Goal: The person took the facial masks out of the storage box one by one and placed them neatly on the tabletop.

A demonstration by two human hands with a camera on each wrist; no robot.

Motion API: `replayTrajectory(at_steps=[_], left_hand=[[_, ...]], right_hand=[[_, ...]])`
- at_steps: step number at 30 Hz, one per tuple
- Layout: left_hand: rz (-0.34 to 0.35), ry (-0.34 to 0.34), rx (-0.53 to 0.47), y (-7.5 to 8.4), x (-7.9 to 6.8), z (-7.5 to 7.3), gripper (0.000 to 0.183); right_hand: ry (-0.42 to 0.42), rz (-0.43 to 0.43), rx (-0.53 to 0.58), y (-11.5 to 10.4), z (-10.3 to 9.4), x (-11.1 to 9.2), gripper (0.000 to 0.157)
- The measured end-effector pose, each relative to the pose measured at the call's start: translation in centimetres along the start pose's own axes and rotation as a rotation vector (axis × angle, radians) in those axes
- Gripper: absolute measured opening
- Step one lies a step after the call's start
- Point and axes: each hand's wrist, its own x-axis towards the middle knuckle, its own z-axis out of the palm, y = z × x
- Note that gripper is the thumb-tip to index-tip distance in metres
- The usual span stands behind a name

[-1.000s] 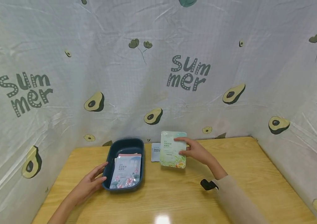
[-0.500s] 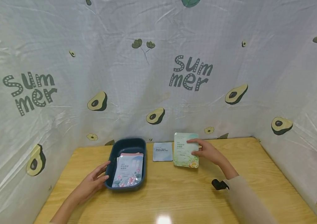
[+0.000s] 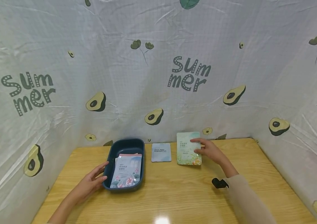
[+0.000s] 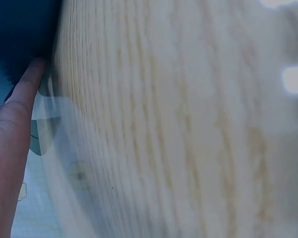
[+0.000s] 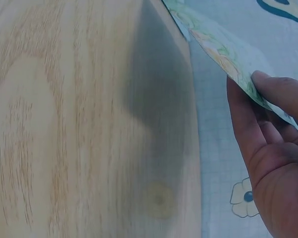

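At the left end of the table stands a dark blue plastic bin (image 3: pixel 106 183). Several sachets lie in it, the top one a pale blue sheet mask packet (image 3: pixel 127 171) with pink flowers. My left hand (image 3: pixel 91 182) touches the bin's left wall with spread fingers; in the left wrist view one straight finger (image 4: pixel 17 106) reaches the dark wall. My right hand (image 3: pixel 210 151) pinches a green sheet mask packet (image 3: pixel 187 151) at its right edge. The right wrist view shows the packet tilted and raised, with the thumb (image 5: pixel 278 91) on its printed face and fingers behind.
Between the bin and the green packet a small pale blue sachet (image 3: pixel 161 152) lies flat on the wooden table (image 3: pixel 175 189). A white printed cloth (image 3: pixel 125 84) hangs behind the table and along its sides.
My right hand has carried the green packet to the right, uncovering the small pale blue sachet. My left hand stays at the bin.
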Motion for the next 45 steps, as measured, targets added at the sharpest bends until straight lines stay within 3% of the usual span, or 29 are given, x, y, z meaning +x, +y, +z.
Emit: replayTrajectory(at_steps=[12,27,45], left_hand=[[0.016,-0.016,-0.006,-0.1,0.1,-0.2,0.07],[0.003,0.004,-0.006,-0.3,0.1,-0.2,0.068],[0.019,-0.031,-0.009,0.5,-0.3,-0.1,0.068]], right_hand=[[0.01,-0.014,-0.04,1.1,0.9,1.2,0.048],[-0.015,0.0,-0.247,2.4,2.0,3.4,0.044],[-0.039,0.051,-0.42,1.1,2.9,4.0,0.041]])
